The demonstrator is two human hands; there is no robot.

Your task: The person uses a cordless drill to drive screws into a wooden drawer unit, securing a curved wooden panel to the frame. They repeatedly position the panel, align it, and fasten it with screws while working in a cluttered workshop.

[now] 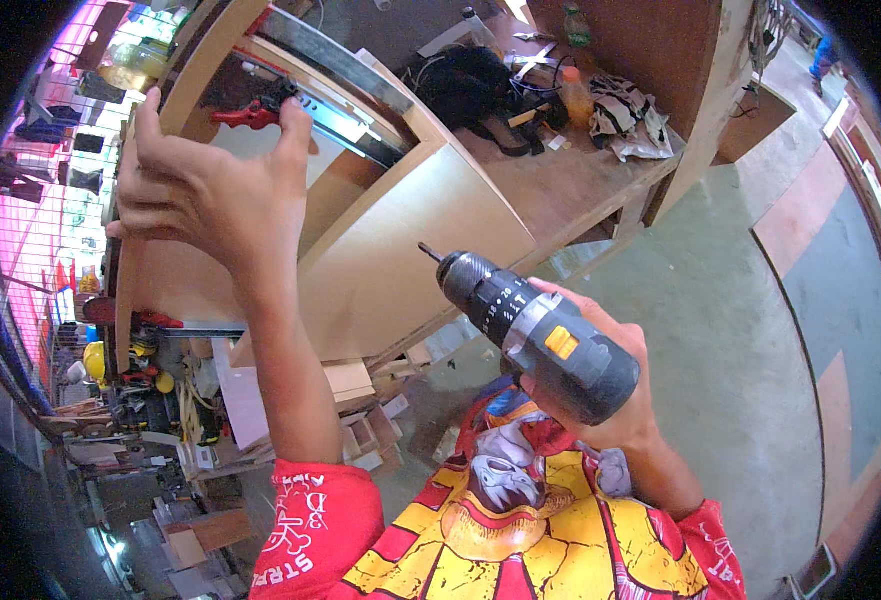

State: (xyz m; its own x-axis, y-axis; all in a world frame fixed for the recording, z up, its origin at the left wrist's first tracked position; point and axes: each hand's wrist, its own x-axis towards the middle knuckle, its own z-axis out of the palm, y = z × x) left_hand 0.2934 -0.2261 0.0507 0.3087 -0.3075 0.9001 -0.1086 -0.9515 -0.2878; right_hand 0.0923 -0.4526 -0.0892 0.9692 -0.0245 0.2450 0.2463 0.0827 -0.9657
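My right hand (615, 350) is wrapped round a dark cordless drill (535, 335) with a yellow patch on its body. Its short bit (428, 250) points up and left, clear of the wood. On the left, my left hand (215, 195) is over a pale wooden cabinet frame (420, 215), thumb and fingers spread wide. Its fingers come near the frame's outer edge; whether they touch it I cannot tell. Just beyond the thumb lies a red and black clamp-like tool (250, 115), partly hidden by the hand, beside a shiny metal strip (345, 125) in the frame's opening.
Behind the frame, a wooden shelf (570, 185) holds black cables (465, 85), an orange bottle (574, 95) and crumpled paper (625, 115). Wood offcuts (360, 435) are piled below left. Wire mesh (35, 240) runs along the far left. Grey floor (700, 330) extends rightward.
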